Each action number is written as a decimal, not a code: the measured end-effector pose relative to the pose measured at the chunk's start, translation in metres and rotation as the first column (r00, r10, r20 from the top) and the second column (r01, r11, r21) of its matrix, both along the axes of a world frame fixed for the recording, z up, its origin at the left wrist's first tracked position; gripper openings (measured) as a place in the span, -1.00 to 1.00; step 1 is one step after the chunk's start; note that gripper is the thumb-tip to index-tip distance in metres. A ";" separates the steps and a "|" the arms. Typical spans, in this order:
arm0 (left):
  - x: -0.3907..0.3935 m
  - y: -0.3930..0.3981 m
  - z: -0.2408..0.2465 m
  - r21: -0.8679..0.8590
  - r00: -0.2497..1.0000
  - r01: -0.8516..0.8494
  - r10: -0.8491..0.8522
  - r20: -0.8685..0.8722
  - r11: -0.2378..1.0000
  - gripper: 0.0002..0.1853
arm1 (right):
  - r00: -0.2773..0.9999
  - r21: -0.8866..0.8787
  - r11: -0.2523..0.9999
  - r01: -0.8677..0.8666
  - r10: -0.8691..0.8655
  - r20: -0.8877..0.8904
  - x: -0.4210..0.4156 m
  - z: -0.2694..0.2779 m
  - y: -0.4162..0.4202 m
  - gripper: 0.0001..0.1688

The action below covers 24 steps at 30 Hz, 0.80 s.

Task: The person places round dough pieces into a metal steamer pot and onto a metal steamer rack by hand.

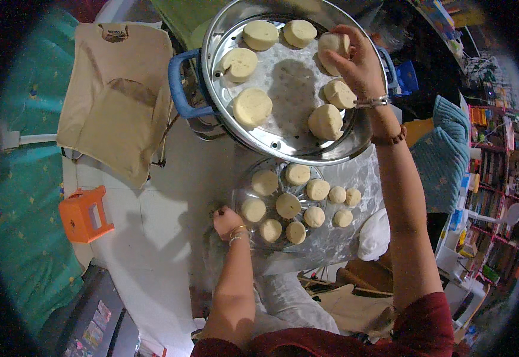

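My right hand point(359, 67) grips a pale round dough bun point(330, 43) inside the right wall of a metal steamer tier point(293, 96). Part of another bun shows just below it. Several thick buns, such as a cracked bun point(240, 64) on the left, lie in a loose ring on the perforated base. Below the steamer, several more dough rounds point(288, 205) rest on a clear plate, with 3 smaller dough balls point(343, 218) to its right. My left hand point(229, 223) is by the table's left edge, fingers curled; whether it holds anything cannot be made out.
Blue handles point(181, 85) stick out from the steamer's sides. A white cloth or bag point(374, 234) lies at the right of the grey-covered table point(348, 247). Left stand a beige fabric chair point(116, 102) and an orange plastic stool point(83, 214). Shelves point(491, 178) line the right.
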<state>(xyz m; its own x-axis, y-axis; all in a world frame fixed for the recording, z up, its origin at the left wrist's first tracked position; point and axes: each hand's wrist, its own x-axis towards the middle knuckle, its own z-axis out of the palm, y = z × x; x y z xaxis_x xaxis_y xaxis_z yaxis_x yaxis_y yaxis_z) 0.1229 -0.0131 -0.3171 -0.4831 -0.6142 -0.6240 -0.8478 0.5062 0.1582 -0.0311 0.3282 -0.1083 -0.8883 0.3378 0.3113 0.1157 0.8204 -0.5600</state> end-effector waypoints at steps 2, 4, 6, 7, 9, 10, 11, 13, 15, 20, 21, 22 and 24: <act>0.003 -0.013 -0.016 -0.028 1.000 0.019 -0.020 -0.014 0.999 -0.62 | 0.985 0.112 0.982 -0.153 0.142 0.101 -0.004 0.007 -0.028 -0.45; 0.005 -0.012 -0.020 -0.019 0.999 0.033 -0.033 -0.013 0.999 -0.63 | 0.953 0.226 0.936 -0.270 0.225 0.204 -0.005 0.002 -0.048 -0.48; 0.004 -0.009 -0.016 0.004 1.000 0.021 -0.021 -0.007 1.000 -0.64 | 0.940 0.298 0.927 -0.226 0.126 0.318 -0.006 -0.013 -0.060 -0.46; 0.003 -0.007 -0.015 0.003 1.000 0.018 -0.018 -0.019 1.000 -0.64 | 0.930 0.314 0.921 -0.231 0.115 0.349 -0.005 -0.017 -0.061 -0.46; 0.005 -0.003 -0.014 0.000 0.999 0.013 -0.013 -0.040 1.000 -0.64 | 0.926 0.332 0.920 -0.209 0.077 0.370 -0.006 -0.024 -0.062 -0.46; 0.005 -0.002 -0.014 -0.009 0.999 0.023 -0.024 -0.037 1.000 -0.65 | 0.922 0.340 0.919 -0.198 0.057 0.382 -0.006 -0.026 -0.062 -0.46; 0.005 0.000 -0.014 -0.016 0.999 0.035 -0.035 -0.034 0.999 -0.65 | 0.938 0.404 0.896 -0.185 0.039 0.343 -0.002 -0.026 -0.061 -0.44; 0.004 -0.007 -0.016 -0.044 0.999 0.034 -0.036 -0.038 0.998 -0.66 | 0.966 0.511 0.844 -0.162 0.029 0.258 0.001 -0.008 -0.082 -0.40; 0.004 -0.008 -0.017 -0.054 0.998 0.031 -0.034 -0.052 0.998 -0.66 | 0.925 0.372 0.869 -0.327 0.213 0.316 -0.002 0.012 -0.098 -0.35; 0.003 -0.006 -0.014 0.000 0.999 0.018 -0.018 -0.042 1.000 -0.66 | 0.726 0.226 0.720 -0.656 0.520 0.450 -0.006 -0.007 -0.119 -0.24; 0.003 -0.006 -0.016 0.000 0.998 0.016 -0.016 -0.055 1.000 -0.66 | 0.710 0.202 0.714 -0.670 0.538 0.453 -0.009 -0.012 -0.121 -0.24; 0.004 -0.006 -0.018 -0.017 0.999 0.018 -0.018 -0.037 1.000 -0.65 | 0.695 0.179 0.707 -0.684 0.556 0.456 -0.011 -0.016 -0.119 -0.24; 0.005 -0.005 -0.022 -0.054 1.000 0.021 -0.021 0.003 0.998 -0.65 | 0.668 0.189 0.664 -0.723 0.604 0.433 -0.012 -0.016 -0.112 -0.27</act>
